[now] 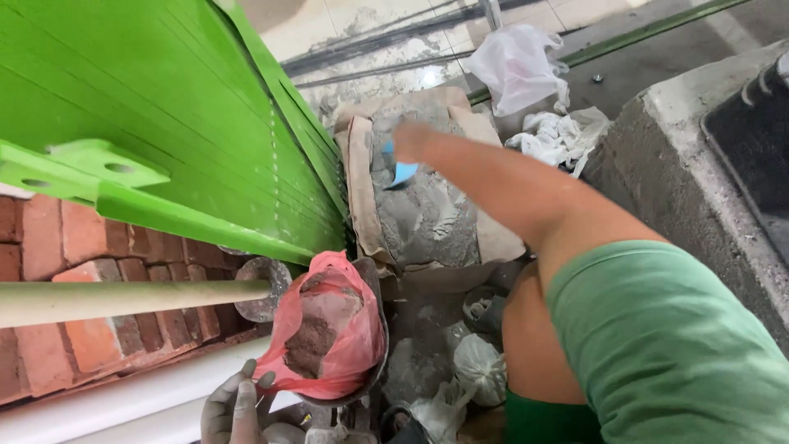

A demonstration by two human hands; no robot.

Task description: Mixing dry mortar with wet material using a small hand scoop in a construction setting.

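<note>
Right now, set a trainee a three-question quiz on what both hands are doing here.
1. True or false: the right hand holds a blue scoop over the open sack of grey powder.
2. Which thing does the left hand touch? A) the green panel B) the red bag C) the white bag
3. Fill in: the red bag sits in a dark ____ below the brick wall.

Key:
1. True; the scoop is in the right hand at the sack.
2. B; the gloved fingers pinch the bag's lower edge.
3. Bowl; its rim shows around the bag.
</note>
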